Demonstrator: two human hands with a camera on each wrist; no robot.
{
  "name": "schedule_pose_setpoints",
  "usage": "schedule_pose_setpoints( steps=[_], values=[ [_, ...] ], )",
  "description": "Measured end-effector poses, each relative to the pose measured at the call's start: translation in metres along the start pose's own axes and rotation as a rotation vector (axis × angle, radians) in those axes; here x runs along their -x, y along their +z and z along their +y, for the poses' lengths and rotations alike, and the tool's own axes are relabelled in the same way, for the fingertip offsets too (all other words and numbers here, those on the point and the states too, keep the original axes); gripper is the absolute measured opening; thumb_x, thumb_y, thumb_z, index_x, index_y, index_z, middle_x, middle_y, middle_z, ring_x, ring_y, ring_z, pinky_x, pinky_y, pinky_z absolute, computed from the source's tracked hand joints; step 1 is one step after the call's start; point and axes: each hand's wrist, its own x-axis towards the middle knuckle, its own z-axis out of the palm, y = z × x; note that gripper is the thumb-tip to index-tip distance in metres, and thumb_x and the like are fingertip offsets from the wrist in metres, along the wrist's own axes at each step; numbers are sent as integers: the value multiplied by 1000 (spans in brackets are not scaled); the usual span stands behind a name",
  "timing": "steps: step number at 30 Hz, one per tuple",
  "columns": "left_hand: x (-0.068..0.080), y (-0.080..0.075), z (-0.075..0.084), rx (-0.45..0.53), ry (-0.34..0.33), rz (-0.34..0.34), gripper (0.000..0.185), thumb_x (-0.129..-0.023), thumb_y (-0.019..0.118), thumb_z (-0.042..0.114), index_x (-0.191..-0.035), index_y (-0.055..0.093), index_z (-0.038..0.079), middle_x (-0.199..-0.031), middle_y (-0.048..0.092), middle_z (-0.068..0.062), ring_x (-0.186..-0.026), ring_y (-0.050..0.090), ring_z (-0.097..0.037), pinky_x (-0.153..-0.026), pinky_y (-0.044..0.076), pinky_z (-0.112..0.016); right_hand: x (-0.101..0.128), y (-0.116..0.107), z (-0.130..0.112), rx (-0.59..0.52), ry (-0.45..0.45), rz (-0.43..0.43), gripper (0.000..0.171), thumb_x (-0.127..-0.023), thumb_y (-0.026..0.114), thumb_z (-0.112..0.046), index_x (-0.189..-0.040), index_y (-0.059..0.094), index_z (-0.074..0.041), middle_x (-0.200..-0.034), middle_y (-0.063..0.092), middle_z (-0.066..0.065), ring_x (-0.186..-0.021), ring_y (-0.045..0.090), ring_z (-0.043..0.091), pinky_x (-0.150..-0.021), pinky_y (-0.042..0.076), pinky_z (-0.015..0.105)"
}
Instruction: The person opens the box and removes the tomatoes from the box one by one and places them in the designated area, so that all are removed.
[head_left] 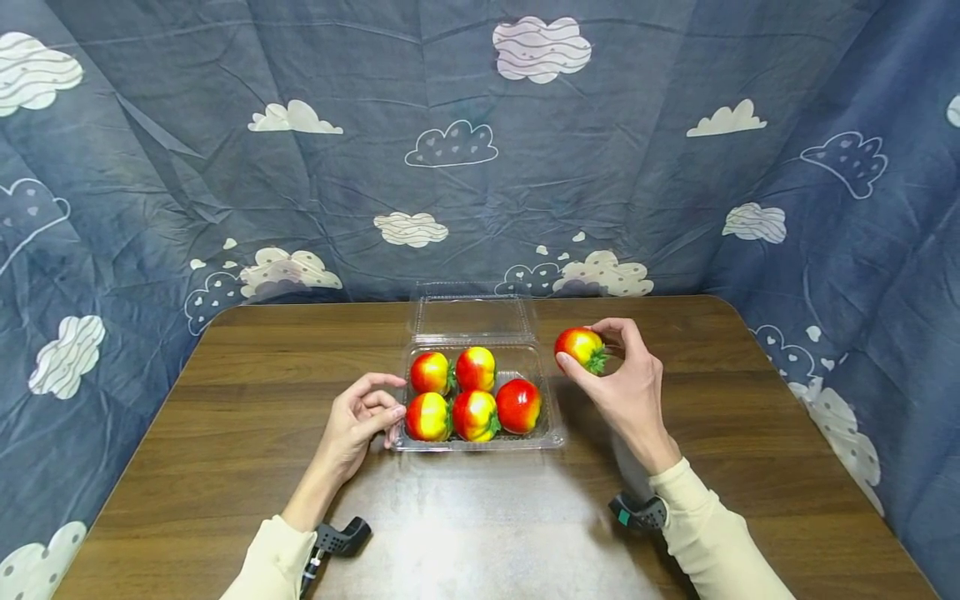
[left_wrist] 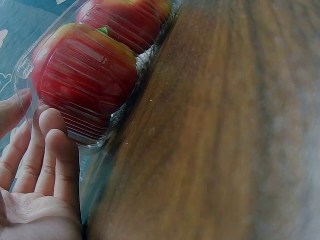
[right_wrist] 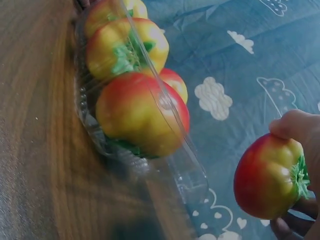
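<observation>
A clear plastic box [head_left: 551,439] lies on the table with its lid [head_left: 472,318] folded back. Inside are red-and-yellow fruits [head_left: 429,417] with green leafy caps, two in the back row and three in front. My left hand [head_left: 360,421] is at the box's left edge, thumb at the rim and the other fingers bent against the outer wall. Right of the box, my right hand [head_left: 626,383] grips another such fruit [right_wrist: 267,177] between thumb and fingers, above the table. Its green cap [head_left: 597,360] faces the palm. The box hides part of the left fingertips.
The brown wooden table [head_left: 247,367] extends around the box. A dark blue curtain [head_left: 360,192] with cloud prints hangs behind and beside it. Black devices are strapped to the left wrist [head_left: 341,537] and right wrist [head_left: 637,510]. Light glares off the front of the tabletop.
</observation>
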Motion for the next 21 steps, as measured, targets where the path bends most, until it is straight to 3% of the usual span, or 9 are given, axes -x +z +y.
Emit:
schedule_pose_setpoints(
  steps=[7,13,21],
  values=[
    [0,0,-1,-3,3,1,39,-95,64,-13,-131,51,-15,-82,71,-6,-55,61,-15,-48,53,-23,-2,-1,8,61,38,8,51,-77,94,-37,-117,71,-16,-102,76,0,-75,62,14,-62,43,16],
    [0,0,0,-2,10,2,40,-95,65,-13,-131,50,-16,-82,72,-7,-54,61,-16,-48,53,-23,-7,1,17,111,1,-21,50,-78,94,-32,-122,74,-18,-108,76,6,-92,66,23,-75,46,28],
    [1,0,0,1,10,-3,41,-95,65,-12,-132,48,-17,-82,71,-7,-54,60,-17,-48,53,-23,-20,5,30,177,-26,-83,57,-79,92,-27,-128,70,-9,-115,75,16,-97,66,36,-82,45,44]
  ],
)
